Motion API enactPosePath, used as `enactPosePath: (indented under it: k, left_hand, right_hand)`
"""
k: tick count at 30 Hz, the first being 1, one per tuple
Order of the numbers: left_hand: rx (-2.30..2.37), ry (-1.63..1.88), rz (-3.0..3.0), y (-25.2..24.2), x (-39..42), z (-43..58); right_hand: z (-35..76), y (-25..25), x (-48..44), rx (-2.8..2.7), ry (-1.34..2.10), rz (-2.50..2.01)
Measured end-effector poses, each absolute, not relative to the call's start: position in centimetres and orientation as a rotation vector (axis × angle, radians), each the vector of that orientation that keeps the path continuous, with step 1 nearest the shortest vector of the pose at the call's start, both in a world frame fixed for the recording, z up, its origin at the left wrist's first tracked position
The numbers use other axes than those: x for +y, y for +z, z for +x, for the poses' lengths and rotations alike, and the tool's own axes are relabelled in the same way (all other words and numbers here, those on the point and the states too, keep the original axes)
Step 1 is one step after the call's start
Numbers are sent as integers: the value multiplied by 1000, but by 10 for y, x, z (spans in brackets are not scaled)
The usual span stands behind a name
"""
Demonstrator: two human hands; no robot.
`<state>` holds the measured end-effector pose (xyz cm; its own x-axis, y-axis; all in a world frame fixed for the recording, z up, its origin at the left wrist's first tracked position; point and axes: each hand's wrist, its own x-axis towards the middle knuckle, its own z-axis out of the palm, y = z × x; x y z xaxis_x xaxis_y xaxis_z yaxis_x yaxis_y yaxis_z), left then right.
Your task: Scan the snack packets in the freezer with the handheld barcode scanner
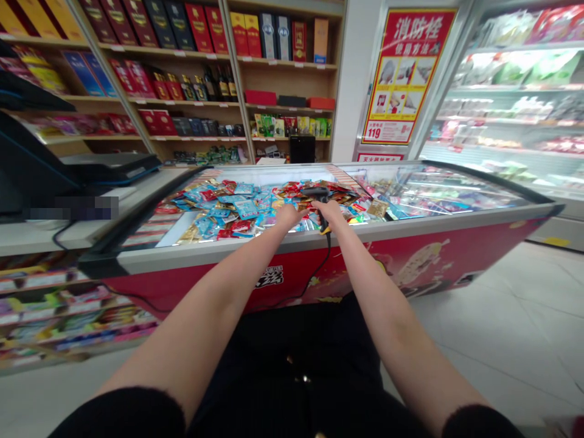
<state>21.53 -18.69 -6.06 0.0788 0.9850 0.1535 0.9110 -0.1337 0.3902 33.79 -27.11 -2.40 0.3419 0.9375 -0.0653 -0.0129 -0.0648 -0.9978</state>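
Note:
My right hand (330, 213) is wrapped round the grip of a black and yellow barcode scanner (316, 193), whose head points left above the freezer's packets. Its cable (327, 252) hangs down over the freezer's front. Just left of the scanner, my left hand (289, 215) is closed low over the packets, its fingers bent toward the scanner. What those fingers hold is hidden. Around both hands lie many small blue, red and gold wrapped packets (244, 208), heaped inside the chest freezer (219, 258).
A glass lid (438, 188) covers the freezer's right part. On the left, a counter (98, 228) carries a dark checkout machine (36, 158). Wooden shelves (287, 67) with boxes and bottles stand behind, and a lit refrigerated display (511, 115) is at right.

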Motion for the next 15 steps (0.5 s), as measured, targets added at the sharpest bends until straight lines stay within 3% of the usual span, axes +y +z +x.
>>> enactPosePath:
  k: [15]
  left_hand:
    - [1943,449,2033,-45,-166,218]
  right_hand:
    - [340,-28,-273,-890,1005,-1407]
